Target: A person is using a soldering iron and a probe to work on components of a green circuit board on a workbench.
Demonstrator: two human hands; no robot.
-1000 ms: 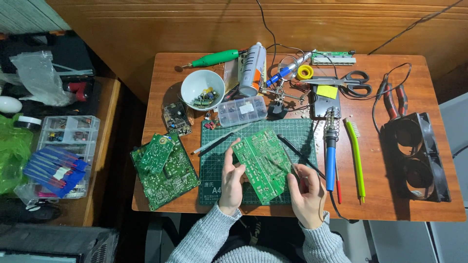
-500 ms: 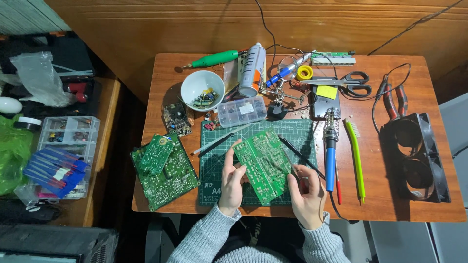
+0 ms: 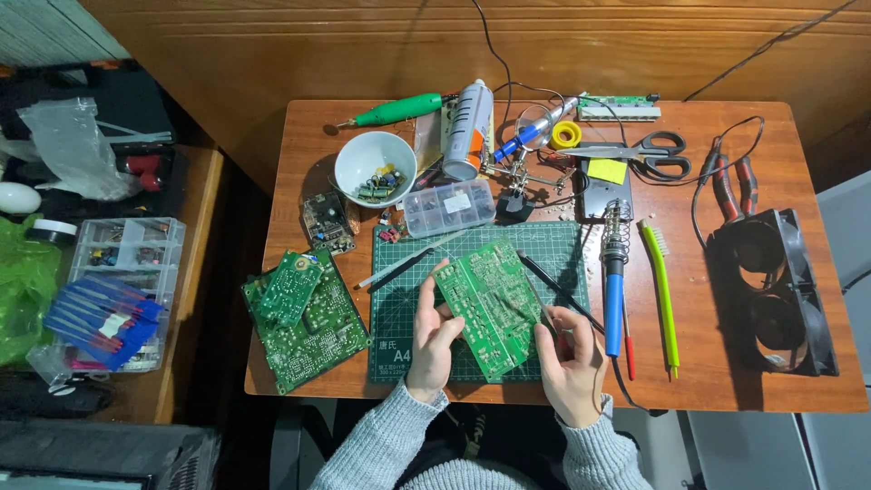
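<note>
Barely any change from a second back: board point(image 3: 490, 304) held in the same tilted spot over the cutting mat point(image 3: 390, 318), both hands in the same places. Work reads as still in the same hold, nothing set down or picked up.

Left hand point(image 3: 434, 331) clasping the board's left edge, fingers curled round it. Right hand point(image 3: 569, 349) at the board's right edge, pinching what looks like thin metal tweezers point(image 3: 543, 299) whose tips lie on the board; exact grip too small to tell. Black probe-like rod point(image 3: 558, 290) lying slantwise just beside the right hand.

Board: flat green rectangle, solder side up, fine pale traces and shiny dots. Mat: dark green, gridded, matte. Two more green boards point(image 3: 304, 308) stacked at left, bumpy with components. White glossy bowl point(image 3: 375, 168) with small parts, clear plastic parts box point(image 3: 449, 207) beside it. Blue-handled soldering iron point(image 3: 614, 290) in a coiled wire stand, lime brush point(image 3: 662, 295) alongside. Black-handled scissors point(image 3: 653, 150), red pliers point(image 3: 730, 186), black twin fan point(image 3: 771, 290) at right. Tabletop point(image 3: 726, 381) reddish wood, smooth, slightly worn.
</note>
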